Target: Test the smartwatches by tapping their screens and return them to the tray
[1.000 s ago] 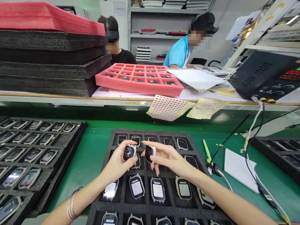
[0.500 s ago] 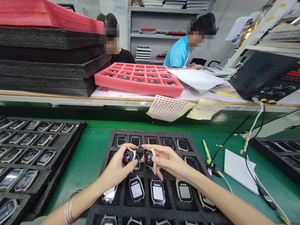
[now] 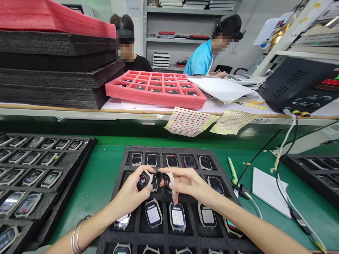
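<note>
My left hand grips a smartwatch body without a strap, its dark screen lit with a small figure. In my right hand is a second strapless smartwatch, pinched between thumb and fingers and turned partly on edge. Both are held side by side, a little apart, over a black foam tray. Several more watch bodies lie in its compartments; one watch below my left hand shows a white list on its screen. My hands hide part of the tray's second row.
More black trays of watches stand at the left and right. A red foam tray and stacked black foam sit on the shelf. Cables, a green pen and white paper lie right. Two people work behind.
Both held watches have tilted, the right one turning further onto its edge. My hands have shifted only slightly. A watch at the tray's right now shows a more colourful screen.
</note>
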`<state>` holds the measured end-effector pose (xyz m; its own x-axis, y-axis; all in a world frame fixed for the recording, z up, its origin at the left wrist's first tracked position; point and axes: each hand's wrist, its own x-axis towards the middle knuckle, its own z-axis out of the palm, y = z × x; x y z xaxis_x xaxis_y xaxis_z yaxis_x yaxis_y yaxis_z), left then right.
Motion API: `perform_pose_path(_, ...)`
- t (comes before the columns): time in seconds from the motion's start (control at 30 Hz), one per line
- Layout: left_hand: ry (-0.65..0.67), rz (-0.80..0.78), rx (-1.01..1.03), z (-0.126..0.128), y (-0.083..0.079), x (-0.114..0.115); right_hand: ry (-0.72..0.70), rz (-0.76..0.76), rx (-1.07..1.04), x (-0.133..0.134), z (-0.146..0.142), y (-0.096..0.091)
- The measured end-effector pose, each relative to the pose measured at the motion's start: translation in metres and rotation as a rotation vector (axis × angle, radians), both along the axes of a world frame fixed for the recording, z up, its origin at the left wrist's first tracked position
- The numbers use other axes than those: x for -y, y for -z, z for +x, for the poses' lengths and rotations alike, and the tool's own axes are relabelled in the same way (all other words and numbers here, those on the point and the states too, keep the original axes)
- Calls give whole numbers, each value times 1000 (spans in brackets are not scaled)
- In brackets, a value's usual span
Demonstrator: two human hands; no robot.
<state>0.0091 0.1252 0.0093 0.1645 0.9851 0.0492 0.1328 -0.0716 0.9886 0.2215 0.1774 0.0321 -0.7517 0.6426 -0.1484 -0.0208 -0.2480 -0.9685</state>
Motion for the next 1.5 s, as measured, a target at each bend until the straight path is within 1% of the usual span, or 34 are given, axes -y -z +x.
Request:
perform_pose_path(0.1, 18, 5, 0, 0, 2, 1, -10, -7, -4, 2, 0, 0)
perform_pose_path(0.27, 43, 15, -22, 0, 1, 2, -12, 12, 20, 2, -1, -1)
perform_pose_path(0.53, 22, 34, -23, -1, 1, 1, 6, 16, 24, 2, 0, -3)
perform_pose_path(0.63, 27, 13, -20, -1, 1, 2, 7, 26, 20, 3, 1, -3)
perform_pose_path(0.77, 29, 42, -30, -1, 0, 2, 2, 45, 33, 4, 2, -2)
perform_pose_path(0.9, 14, -24, -15, -1, -3, 4, -9, 52, 19, 3, 3, -1)
perform_pose_path(1.03, -4, -18, -16, 0, -2, 5, 3, 56, 24, 3, 3, -3)
perform_pose_path(1.17, 19, -98, 76, 1, -1, 4, 13, 50, -4, 4, 3, -3)
perform_pose_path(1.37, -6, -93, 6, 1, -9, 6, 16, 90, -8, 5, 6, -4)
perform_pose_path(1.5, -5, -77, 13, 0, -7, 7, 1, 83, -36, 4, 7, -5)
